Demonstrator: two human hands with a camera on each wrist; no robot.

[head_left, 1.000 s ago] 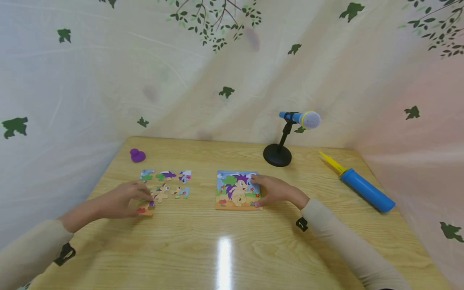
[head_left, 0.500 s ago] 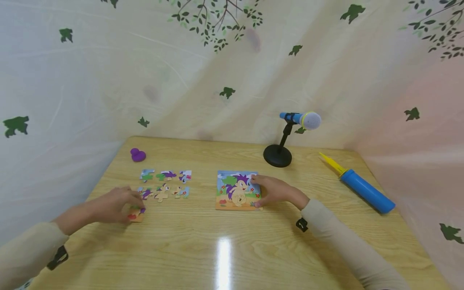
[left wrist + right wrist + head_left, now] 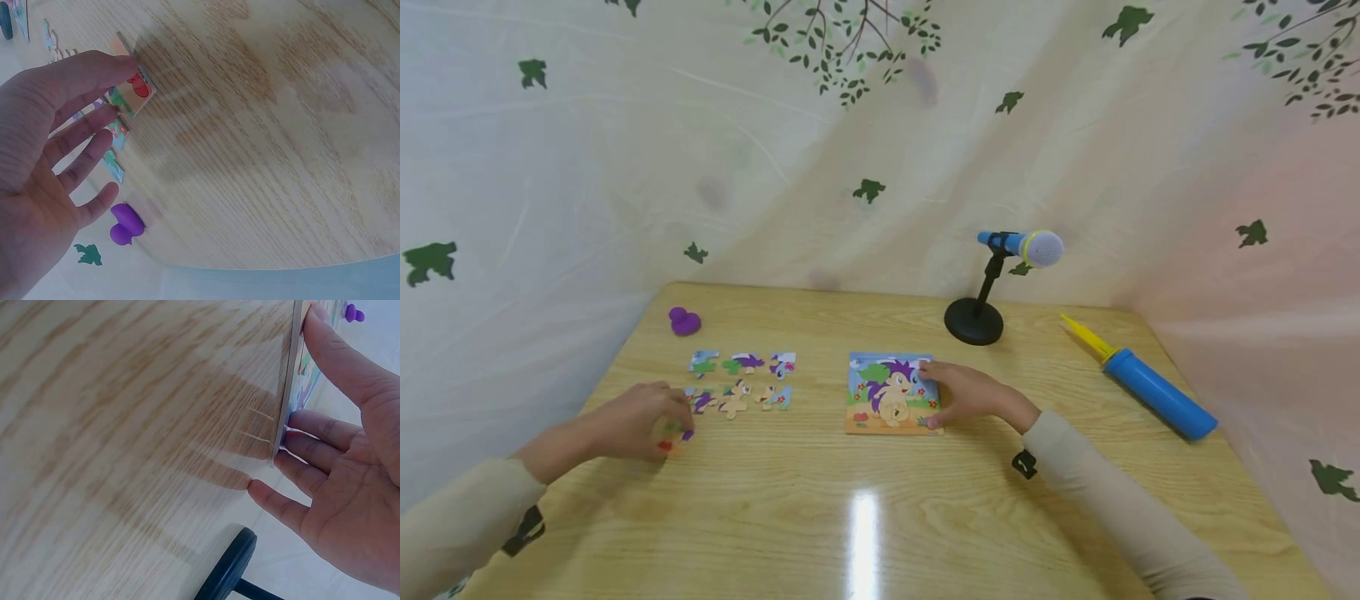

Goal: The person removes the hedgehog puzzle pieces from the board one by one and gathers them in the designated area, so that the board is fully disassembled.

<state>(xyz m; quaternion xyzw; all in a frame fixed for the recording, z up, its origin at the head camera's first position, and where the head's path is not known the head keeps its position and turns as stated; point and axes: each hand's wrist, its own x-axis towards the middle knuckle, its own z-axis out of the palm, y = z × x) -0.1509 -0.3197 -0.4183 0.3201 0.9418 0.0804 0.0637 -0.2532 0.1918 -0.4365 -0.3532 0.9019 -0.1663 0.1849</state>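
Note:
At the left of the table, my left hand [image 3: 625,423] pinches a jigsaw puzzle piece [image 3: 139,89] printed in orange and green with a red shape. The piece is tilted, and fingers cover part of it. Just beyond lie several loose puzzle pieces [image 3: 733,400] in two rows. My right hand [image 3: 973,392] rests along the right side of a square puzzle board [image 3: 891,404] with a purple-haired hedgehog picture. Its thumb [image 3: 322,328] touches the near right corner, and the extended fingers [image 3: 312,447] meet the board's edge farther back.
A purple knob-like object [image 3: 685,322] sits at the back left. A blue microphone [image 3: 1030,247] on a black round-based stand [image 3: 973,322] stands behind the board. At the right lies a blue hand pump [image 3: 1161,393] with a yellow nozzle. Patterned cloth [image 3: 820,167] hangs behind the table.
My left hand has drawn the puzzle piece left and toward me, away from the rows, and the piece now tilts up in the fingers. My right hand stays on the board.

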